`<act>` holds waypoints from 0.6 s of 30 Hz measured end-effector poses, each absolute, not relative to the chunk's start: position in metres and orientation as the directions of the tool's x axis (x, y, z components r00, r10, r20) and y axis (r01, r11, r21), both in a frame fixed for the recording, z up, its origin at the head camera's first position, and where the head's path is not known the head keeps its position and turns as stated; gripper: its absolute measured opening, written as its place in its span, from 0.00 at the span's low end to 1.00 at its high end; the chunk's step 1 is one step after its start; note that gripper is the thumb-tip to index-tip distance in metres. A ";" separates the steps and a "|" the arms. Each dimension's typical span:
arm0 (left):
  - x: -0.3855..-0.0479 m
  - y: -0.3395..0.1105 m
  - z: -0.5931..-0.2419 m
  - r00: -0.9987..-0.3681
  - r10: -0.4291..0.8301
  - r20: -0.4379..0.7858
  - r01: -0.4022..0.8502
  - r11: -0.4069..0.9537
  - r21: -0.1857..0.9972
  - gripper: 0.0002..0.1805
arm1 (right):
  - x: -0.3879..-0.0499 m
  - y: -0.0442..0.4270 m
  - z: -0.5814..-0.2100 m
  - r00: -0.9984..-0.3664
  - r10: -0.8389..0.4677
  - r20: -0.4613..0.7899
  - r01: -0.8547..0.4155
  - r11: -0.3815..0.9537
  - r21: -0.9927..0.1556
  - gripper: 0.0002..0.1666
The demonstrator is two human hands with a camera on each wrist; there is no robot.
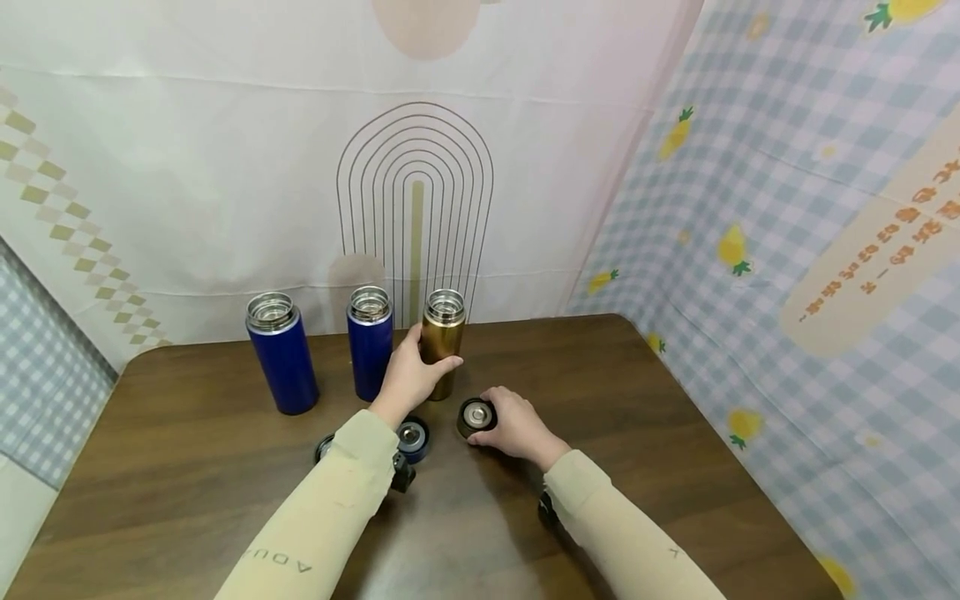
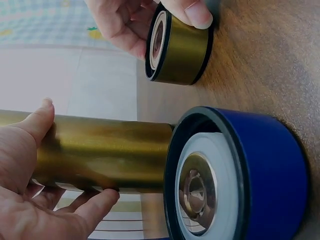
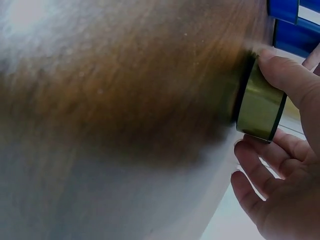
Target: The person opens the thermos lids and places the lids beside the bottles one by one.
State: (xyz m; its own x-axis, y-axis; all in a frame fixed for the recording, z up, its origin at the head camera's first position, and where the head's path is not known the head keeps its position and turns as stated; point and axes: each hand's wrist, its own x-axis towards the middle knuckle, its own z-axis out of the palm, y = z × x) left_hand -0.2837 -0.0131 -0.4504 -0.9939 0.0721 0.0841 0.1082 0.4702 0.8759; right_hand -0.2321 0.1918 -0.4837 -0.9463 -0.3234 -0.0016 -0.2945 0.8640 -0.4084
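Note:
An uncapped gold vacuum flask (image 1: 442, 337) stands upright near the table's back edge, its steel mouth showing. My left hand (image 1: 411, 375) holds its side, with the thumb across the front and the other fingers on the opposite side. To the right and nearer me, my right hand (image 1: 517, 423) pinches a gold bottle lid (image 2: 187, 50) between thumb and fingers. The lid sits on the tabletop with its inside facing up. A blue lid (image 2: 270, 170), also inside up, lies close to my left wrist.
Two uncapped blue flasks stand left of the gold one: a nearer neighbour (image 1: 370, 350) and one farther left (image 1: 285, 358). Another lid (image 1: 324, 447) is partly hidden by my left sleeve. The wooden table (image 1: 600, 392) meets a white cloth backdrop (image 1: 225, 208) behind.

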 end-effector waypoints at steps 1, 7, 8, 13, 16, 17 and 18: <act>-0.283 -0.013 -0.451 -0.994 0.073 0.086 0.110 0.469 0.876 0.51 | -0.231 0.192 -0.484 -0.946 -0.323 -0.003 -0.294 0.865 -0.407 0.38; -0.280 -0.016 -0.457 -0.992 0.085 0.091 0.120 0.460 0.880 0.52 | -0.223 0.188 -0.484 -0.945 -0.326 -0.010 -0.293 0.862 -0.414 0.38; -0.280 -0.017 -0.457 -0.992 0.085 0.091 0.120 0.459 0.881 0.52 | -0.222 0.188 -0.485 -0.945 -0.327 -0.009 -0.294 0.862 -0.414 0.38; -0.284 -0.026 -0.457 -0.994 0.060 0.093 0.110 0.466 0.878 0.52 | -0.227 0.181 -0.486 -0.936 -0.351 0.010 -0.325 0.855 -0.405 0.38; -0.285 -0.027 -0.457 -0.994 0.064 0.087 0.107 0.478 0.872 0.51 | -0.228 0.179 -0.489 -0.934 -0.355 0.021 -0.334 0.855 -0.396 0.37; -0.285 -0.027 -0.457 -0.994 0.072 0.082 0.107 0.485 0.868 0.51 | -0.228 0.178 -0.490 -0.935 -0.354 0.021 -0.334 0.858 -0.391 0.37; -0.284 -0.027 -0.457 -0.994 0.079 0.073 0.102 0.494 0.863 0.51 | -0.227 0.178 -0.491 -0.934 -0.356 0.021 -0.336 0.859 -0.386 0.38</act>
